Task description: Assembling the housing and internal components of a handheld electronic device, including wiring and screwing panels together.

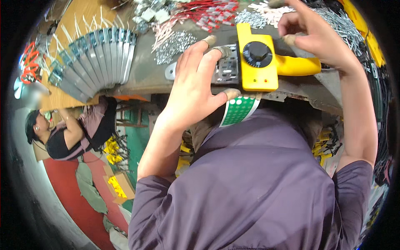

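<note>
In front of me on the bench lies a yellow tool (266, 79) with a black dial, a yellow handle pointing right and a perforated metal plate at its left. My left hand (198, 79) spans that metal plate, fingers over the far side and thumb at the near edge. Covers sit on several of its fingertips. My right hand (310, 33) is raised above the handle, near the small parts at the back. Its index finger reaches out while other fingers curl, apart from the thumb, and nothing shows in it. A green dotted sticker sheet (239, 110) hangs below the bench edge.
Metal blades with white wires (98, 62) lie fanned out at the left. Piles of screws (175, 46), red wired parts (214, 12) and pale small parts (273, 14) line the back. A seated co-worker (66, 133) is at far left, near a box of yellow parts (116, 186).
</note>
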